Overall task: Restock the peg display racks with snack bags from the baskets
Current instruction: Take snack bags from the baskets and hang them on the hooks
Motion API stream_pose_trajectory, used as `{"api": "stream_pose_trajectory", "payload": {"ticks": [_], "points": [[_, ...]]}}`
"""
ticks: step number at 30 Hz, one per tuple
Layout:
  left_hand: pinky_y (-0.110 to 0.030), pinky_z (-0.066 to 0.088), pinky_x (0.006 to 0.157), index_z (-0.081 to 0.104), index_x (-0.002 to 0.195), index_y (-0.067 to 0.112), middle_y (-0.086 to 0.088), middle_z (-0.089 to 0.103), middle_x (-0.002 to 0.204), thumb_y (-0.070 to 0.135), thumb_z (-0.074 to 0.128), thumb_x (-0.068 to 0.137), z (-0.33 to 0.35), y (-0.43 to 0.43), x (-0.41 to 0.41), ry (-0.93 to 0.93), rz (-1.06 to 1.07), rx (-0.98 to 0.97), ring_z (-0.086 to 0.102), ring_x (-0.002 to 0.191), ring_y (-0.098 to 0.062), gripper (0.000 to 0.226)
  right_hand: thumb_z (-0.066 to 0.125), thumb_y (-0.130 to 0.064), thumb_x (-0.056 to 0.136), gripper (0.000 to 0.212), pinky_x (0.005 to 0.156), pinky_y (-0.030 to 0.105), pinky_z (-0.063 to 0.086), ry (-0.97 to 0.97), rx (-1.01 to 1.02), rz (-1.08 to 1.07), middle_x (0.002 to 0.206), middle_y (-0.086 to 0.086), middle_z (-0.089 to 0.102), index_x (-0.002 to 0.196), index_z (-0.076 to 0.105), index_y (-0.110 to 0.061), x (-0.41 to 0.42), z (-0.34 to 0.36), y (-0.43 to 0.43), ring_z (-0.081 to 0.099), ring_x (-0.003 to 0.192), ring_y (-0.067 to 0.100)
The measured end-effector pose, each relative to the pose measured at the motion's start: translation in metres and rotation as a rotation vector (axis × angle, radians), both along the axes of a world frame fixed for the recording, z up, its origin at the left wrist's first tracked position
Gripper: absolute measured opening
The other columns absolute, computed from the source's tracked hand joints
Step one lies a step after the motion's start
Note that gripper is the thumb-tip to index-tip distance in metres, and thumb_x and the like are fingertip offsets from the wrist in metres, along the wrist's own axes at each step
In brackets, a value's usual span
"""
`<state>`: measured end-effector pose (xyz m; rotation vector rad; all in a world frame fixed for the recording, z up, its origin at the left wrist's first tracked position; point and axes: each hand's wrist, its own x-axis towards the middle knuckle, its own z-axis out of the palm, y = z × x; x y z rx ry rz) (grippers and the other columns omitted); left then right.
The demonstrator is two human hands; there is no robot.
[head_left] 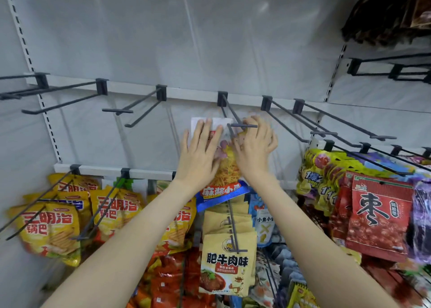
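While both arms reach up to the rack, the snack bag [227, 169] lies betw. the two hands, flat against the white back panel [163, 39], under the middle peg [233, 115] of the upper rail [191, 93]. Bag: yellow noodle print, blue band w/ red label at bottom, white top edge.

L hand [200, 153]: fingers [205, 132] straight, slightly spread, laid flat on bag's left half. Pressing, not curled round anything.

R hand [254, 149]: its fingers curled at bag's upper right corner, just behind the peg's crossbar. Appear to pinch the bag top; thumb contact partly hidden. Whether bag's hole is on the wire: cannot tell, hands + blur cover it.

Positions rel. to fingers:
- Left of L fingers, same rail: more pegs [142, 104] sticking out toward cam.
- Right of R fingers: double-wire pegs [326, 123].
- Below-left of L fingers, under L forearm: yellow crisp bags [50, 228] on lower-rail pegs.
- Straight below both sets of fingers, betw. forearms: beige bags [225, 263] stacked on one peg, apart from both hands.
- Just right of those: small white-blue pouch [264, 226].
- Below-right of R fingers: red bag [379, 214] w/ large black character; yellow-purple packs [326, 167] beside it.
- Far up-right of R fingers: dark packs [391, 13].
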<state>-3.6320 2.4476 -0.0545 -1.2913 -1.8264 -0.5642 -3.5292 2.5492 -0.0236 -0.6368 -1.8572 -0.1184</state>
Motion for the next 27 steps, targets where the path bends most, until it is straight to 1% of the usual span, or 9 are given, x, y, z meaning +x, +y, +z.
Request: {"api": "stream_pose_trajectory", "payload": {"ticks": [3, 5, 11, 13, 16, 19, 23, 25, 27], "points": [[-0.051, 0.003, 0.115, 0.026, 0.150, 0.012, -0.015, 0.016, 0.158, 0.039, 0.045, 0.091, -0.008, 0.012, -0.014, 0.012, 0.063, -0.099, 0.009, 0.146, -0.032, 0.067, 0.069, -0.031, 0.080, 0.058, 0.099, 0.049, 0.032, -0.153, 0.000, 0.033, 0.139, 0.016, 0.044, 0.128, 0.042, -0.012, -0.010, -0.032, 0.013, 0.029, 0.130, 0.027], [-0.051, 0.008, 0.115, 0.030, 0.148, 0.011, -0.016, 0.021, 0.157, 0.039, 0.052, 0.088, -0.012, 0.021, -0.023, 0.028, 0.080, -0.142, 0.012, 0.146, -0.031, 0.070, 0.060, -0.041, 0.082, 0.063, 0.100, 0.053, 0.036, -0.300, 0.000, 0.001, 0.143, 0.017, 0.039, 0.135, 0.040, -0.013, -0.018, -0.044, 0.020, 0.026, 0.134, 0.032], [-0.045, 0.004, 0.116, 0.035, 0.148, 0.012, -0.016, 0.027, 0.155, 0.034, 0.070, 0.077, -0.015, 0.034, -0.040, -0.030, 0.124, -0.199, 0.021, 0.144, -0.032, 0.082, 0.080, -0.029, 0.067, 0.092, 0.099, 0.053, 0.040, -0.425, -0.066, 0.041, 0.151, 0.019, 0.033, 0.146, 0.035, -0.014, -0.039, -0.046, 0.031, 0.022, 0.135, 0.034], [-0.045, 0.003, 0.117, 0.032, 0.149, 0.012, -0.016, 0.025, 0.156, 0.031, 0.068, 0.078, -0.016, 0.031, -0.036, -0.063, 0.117, -0.213, 0.020, 0.145, -0.033, 0.083, 0.079, -0.021, 0.067, 0.090, 0.100, 0.055, 0.038, -0.401, -0.084, 0.069, 0.149, 0.019, 0.035, 0.145, 0.036, -0.013, -0.039, -0.045, 0.026, 0.020, 0.135, 0.032], [-0.047, 0.000, 0.116, 0.027, 0.150, 0.012, -0.017, 0.019, 0.158, 0.025, 0.065, 0.080, -0.021, 0.015, -0.027, -0.130, 0.076, -0.220, 0.013, 0.147, -0.033, 0.081, 0.069, -0.014, 0.077, 0.085, 0.111, 0.055, 0.024, -0.423, -0.139, 0.156, 0.155, 0.015, 0.026, 0.150, 0.026, -0.015, -0.029, -0.044, 0.007, 0.013, 0.143, 0.028], [-0.050, 0.001, 0.117, 0.022, 0.151, 0.011, -0.018, 0.008, 0.159, 0.022, 0.058, 0.086, -0.028, -0.011, -0.011, -0.245, 0.011, -0.241, 0.005, 0.148, -0.034, 0.075, 0.062, -0.013, 0.085, 0.071, 0.112, 0.051, 0.025, -0.449, -0.207, 0.251, 0.153, 0.015, 0.029, 0.148, 0.030, -0.012, -0.010, -0.051, -0.022, 0.025, 0.142, 0.032], [-0.052, 0.036, 0.106, 0.048, 0.135, 0.000, -0.025, 0.042, 0.142, 0.022, 0.053, 0.086, -0.058, -0.061, 0.018, -0.339, -0.142, -0.114, 0.043, 0.129, -0.041, 0.054, 0.050, -0.019, 0.087, 0.048, 0.102, 0.043, 0.034, -0.362, -0.177, 0.306, 0.134, 0.015, 0.053, 0.132, 0.051, -0.004, 0.029, -0.077, -0.077, 0.046, 0.125, 0.030], [-0.047, 0.039, 0.104, 0.051, 0.131, -0.001, -0.023, 0.047, 0.139, 0.025, 0.044, 0.087, -0.083, -0.087, 0.038, -0.417, -0.202, -0.099, 0.048, 0.125, -0.039, 0.052, 0.046, -0.023, 0.087, 0.045, 0.096, 0.038, 0.035, -0.365, -0.170, 0.316, 0.127, 0.012, 0.058, 0.128, 0.055, -0.006, 0.050, -0.096, -0.105, 0.050, 0.118, 0.028], [-0.043, 0.037, 0.106, 0.051, 0.130, -0.001, -0.021, 0.049, 0.138, 0.021, 0.047, 0.088, -0.114, -0.114, 0.063, -0.504, -0.240, -0.121, 0.048, 0.126, -0.036, 0.048, 0.051, -0.017, 0.088, 0.040, 0.095, 0.038, 0.038, -0.402, -0.226, 0.366, 0.124, 0.011, 0.059, 0.127, 0.056, -0.007, 0.071, -0.125, -0.132, 0.051, 0.114, 0.028]]}}
